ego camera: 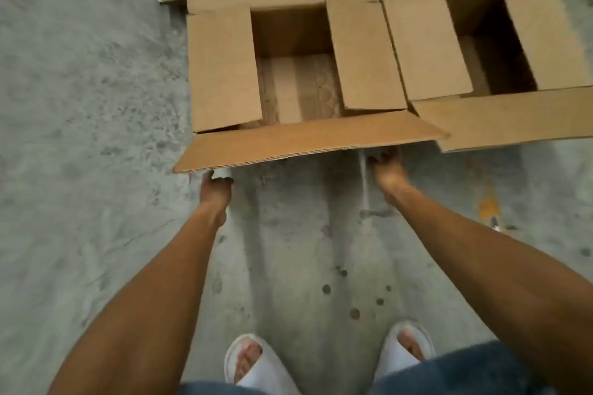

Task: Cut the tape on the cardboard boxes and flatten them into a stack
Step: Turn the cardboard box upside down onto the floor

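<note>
Head view:
Left hand (215,191): you are clenching a small white object, unclear what, just below the near flap (308,146).
Right hand (390,175): you are reaching under that flap; finger state unclear.
Open cardboard box (224,70): sitting on the concrete floor (80,106), touching a second open box (426,45).

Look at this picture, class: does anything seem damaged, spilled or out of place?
Little stands out. Both open boxes, the near box and the right box, look undamaged, though their flaps overlap where they meet. Dark round spots mark the concrete floor like old stains. The left hand holds something pale, too blurred to name.
</note>
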